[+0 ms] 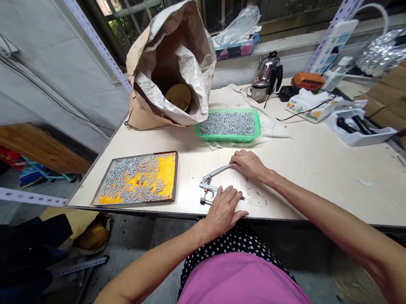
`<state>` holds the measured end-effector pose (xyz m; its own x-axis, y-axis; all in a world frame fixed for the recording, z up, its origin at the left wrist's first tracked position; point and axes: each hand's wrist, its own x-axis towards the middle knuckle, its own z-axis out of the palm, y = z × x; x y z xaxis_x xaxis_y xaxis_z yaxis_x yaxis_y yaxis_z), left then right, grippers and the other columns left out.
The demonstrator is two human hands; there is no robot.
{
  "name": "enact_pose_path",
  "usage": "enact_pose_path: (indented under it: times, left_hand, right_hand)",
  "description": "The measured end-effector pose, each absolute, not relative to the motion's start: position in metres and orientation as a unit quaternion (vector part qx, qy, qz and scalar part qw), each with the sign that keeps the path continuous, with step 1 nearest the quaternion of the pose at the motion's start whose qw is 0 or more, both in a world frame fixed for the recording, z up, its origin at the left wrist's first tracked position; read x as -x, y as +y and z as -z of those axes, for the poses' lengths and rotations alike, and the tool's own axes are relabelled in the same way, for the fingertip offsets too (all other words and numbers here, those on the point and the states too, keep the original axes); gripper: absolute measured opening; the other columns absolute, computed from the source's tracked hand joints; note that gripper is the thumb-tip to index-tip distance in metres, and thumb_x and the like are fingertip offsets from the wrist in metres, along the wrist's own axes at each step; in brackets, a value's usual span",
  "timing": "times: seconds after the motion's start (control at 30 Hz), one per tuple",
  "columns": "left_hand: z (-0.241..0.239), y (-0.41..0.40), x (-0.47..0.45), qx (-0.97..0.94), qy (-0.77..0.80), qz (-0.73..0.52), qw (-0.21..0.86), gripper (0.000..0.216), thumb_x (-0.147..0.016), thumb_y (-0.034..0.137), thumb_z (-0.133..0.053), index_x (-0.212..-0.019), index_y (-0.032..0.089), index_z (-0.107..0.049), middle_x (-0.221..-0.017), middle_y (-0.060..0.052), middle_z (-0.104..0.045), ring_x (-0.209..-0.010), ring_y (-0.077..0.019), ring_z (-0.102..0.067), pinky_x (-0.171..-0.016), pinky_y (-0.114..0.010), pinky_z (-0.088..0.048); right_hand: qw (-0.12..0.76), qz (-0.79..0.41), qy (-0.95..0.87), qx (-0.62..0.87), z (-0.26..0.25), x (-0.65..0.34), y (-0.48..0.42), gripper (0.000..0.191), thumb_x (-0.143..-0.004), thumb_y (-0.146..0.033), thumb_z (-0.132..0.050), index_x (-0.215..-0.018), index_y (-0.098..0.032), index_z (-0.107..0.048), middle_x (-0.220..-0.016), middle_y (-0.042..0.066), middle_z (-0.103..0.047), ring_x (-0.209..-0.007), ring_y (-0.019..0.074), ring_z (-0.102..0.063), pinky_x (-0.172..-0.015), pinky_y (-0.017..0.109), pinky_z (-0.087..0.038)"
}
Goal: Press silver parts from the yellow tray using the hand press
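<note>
A silver hand plier (209,191) with a coil spring and a red part at its jaw lies on the table near the front edge. Across its lower handle rests my left hand (225,209), fingers stretched out flat and thumb apart. My right hand (249,164) has its fingers closed on the end of the raised upper handle. To the left, many small metal pieces are strewn over a shallow tray (174,191) with a yellow bottom. Beyond the plier stands a green plastic basket (230,139) full of similar metal pieces.
A large open sack (141,105) with a round yellowish thing inside stands at the back left. Toward the back right are a metal kettle (265,70), an orange tool battery (308,82), a tissue box (308,108) and a white holder (366,134). Cardboard boxes (395,94) rise at far right.
</note>
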<state>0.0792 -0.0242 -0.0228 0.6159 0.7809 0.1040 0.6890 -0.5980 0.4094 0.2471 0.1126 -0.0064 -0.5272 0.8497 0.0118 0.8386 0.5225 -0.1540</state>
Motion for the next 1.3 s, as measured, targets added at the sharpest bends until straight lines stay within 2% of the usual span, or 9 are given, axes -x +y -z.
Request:
enact_pose_path:
  times: [0.1,0.2,0.4,0.57,0.73,0.9,1.0,1.13,1.3]
  left_hand:
    - [0.023,-0.021,-0.08,-0.88,0.416,-0.153,0.169,0.049,-0.092,0.042,-0.057,-0.132,0.015,-0.048,-0.135,-0.017,-0.054,-0.136,-0.0302,-0.041,-0.116,-0.055,-0.026]
    - [0.027,-0.024,-0.078,-0.883,0.407,-0.173,0.161,0.047,-0.092,0.042,-0.058,-0.127,0.011,-0.052,-0.13,-0.018,-0.057,-0.129,-0.0307,-0.048,-0.111,-0.05,-0.035]
    - [0.016,-0.055,-0.038,-0.925,0.317,-0.185,0.099,0.026,-0.099,0.032,-0.045,-0.096,0.018,-0.067,-0.09,-0.008,-0.068,-0.09,-0.0192,-0.061,-0.091,-0.035,-0.048]
    - [-0.016,-0.029,0.058,-0.806,0.574,-0.141,-0.035,0.025,-0.099,0.02,-0.043,-0.101,0.018,-0.068,-0.093,-0.009,-0.067,-0.088,-0.0213,-0.055,-0.08,-0.036,-0.046]
    - [-0.026,0.022,0.128,-0.775,0.631,0.007,-0.016,0.02,-0.094,0.017,-0.051,-0.099,0.019,-0.07,-0.099,-0.011,-0.064,-0.096,-0.0249,-0.052,-0.08,-0.036,-0.043]
    - [-0.016,0.04,0.142,-0.82,0.571,0.044,0.023,0.017,-0.092,0.016,-0.053,-0.082,0.017,-0.067,-0.088,-0.01,-0.063,-0.09,-0.0239,-0.051,-0.08,-0.035,-0.04]
    - [-0.012,0.044,0.147,-0.817,0.574,0.043,0.028,0.02,-0.092,0.013,-0.049,-0.079,0.017,-0.065,-0.092,-0.01,-0.064,-0.091,-0.023,-0.051,-0.082,-0.034,-0.038]
    - [-0.013,0.048,0.16,-0.8,0.597,0.031,0.059,0.026,-0.091,0.014,-0.044,-0.075,0.018,-0.064,-0.091,-0.009,-0.067,-0.091,-0.0229,-0.054,-0.084,-0.034,-0.04]
    - [-0.03,0.044,0.151,-0.767,0.627,-0.095,0.098,0.026,-0.089,0.032,-0.046,-0.077,0.022,-0.066,-0.087,-0.006,-0.069,-0.088,-0.0218,-0.06,-0.083,-0.032,-0.045]
  right_hand:
    - [0.021,-0.027,-0.884,0.466,-0.011,-0.224,0.106,0.018,-0.093,-0.02,-0.053,-0.098,-0.018,-0.07,-0.102,0.011,-0.066,-0.098,0.0242,-0.053,-0.078,0.034,-0.035]
    - [0.029,-0.038,-0.946,0.322,-0.02,-0.193,0.084,0.016,-0.092,-0.023,-0.058,-0.1,-0.023,-0.071,-0.103,0.009,-0.065,-0.099,0.0242,-0.051,-0.075,0.033,-0.035]
    - [0.028,-0.061,-0.982,0.174,0.003,-0.155,0.064,0.014,-0.091,-0.02,-0.058,-0.083,-0.02,-0.069,-0.093,0.008,-0.062,-0.092,0.0218,-0.05,-0.071,0.032,-0.035]
    - [0.077,-0.085,-0.977,0.18,0.028,-0.143,0.065,0.015,-0.093,-0.016,-0.052,-0.083,-0.017,-0.063,-0.091,0.008,-0.061,-0.087,0.0205,-0.052,-0.071,0.033,-0.038]
    - [0.232,-0.195,-0.933,0.193,0.013,-0.147,0.067,0.015,-0.096,-0.017,-0.042,-0.092,-0.019,-0.057,-0.088,0.005,-0.062,-0.083,0.0172,-0.056,-0.075,0.03,-0.044]
    - [0.398,-0.113,-0.827,0.38,-0.051,-0.178,0.132,0.017,-0.097,-0.02,-0.039,-0.088,-0.02,-0.053,-0.084,0.005,-0.06,-0.08,0.0175,-0.058,-0.077,0.031,-0.046]
    - [0.349,-0.052,-0.792,0.498,-0.082,-0.204,0.173,0.012,-0.092,-0.017,-0.048,-0.1,-0.017,-0.057,-0.099,0.01,-0.063,-0.091,0.0212,-0.06,-0.083,0.034,-0.047]
    - [0.257,-0.028,-0.804,0.535,-0.079,-0.221,0.162,0.036,-0.089,-0.014,-0.054,-0.126,-0.015,-0.053,-0.117,0.013,-0.059,-0.105,0.0236,-0.059,-0.088,0.035,-0.048]
    - [0.191,-0.162,-0.863,0.438,-0.031,-0.214,0.068,0.023,-0.093,-0.023,-0.055,-0.116,-0.021,-0.06,-0.109,0.006,-0.062,-0.097,0.0177,-0.062,-0.084,0.029,-0.049]
